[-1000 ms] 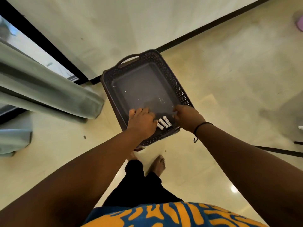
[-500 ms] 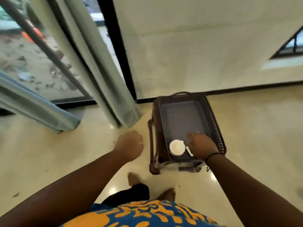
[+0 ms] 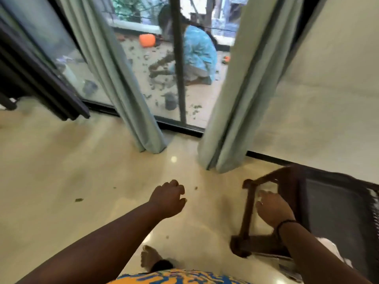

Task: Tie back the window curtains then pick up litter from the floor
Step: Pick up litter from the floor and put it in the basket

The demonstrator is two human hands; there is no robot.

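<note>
Pale grey-green fabric curtains (image 3: 114,64), plain, unpatterned. Glossy cream tiled floor (image 3: 61,171), flecked with small dark green litter scraps (image 3: 79,200). Dark brown plastic basket (image 3: 332,212) with lattice-patterned walls. Black window frame (image 3: 178,58). Orange-and-blue squiggle-patterned shirt (image 3: 174,278). Thin black wristband (image 3: 284,224). Outside, bright orange round container (image 3: 147,40).

Dark basket (image 3: 336,212) on wooden stool (image 3: 247,214)
</note>
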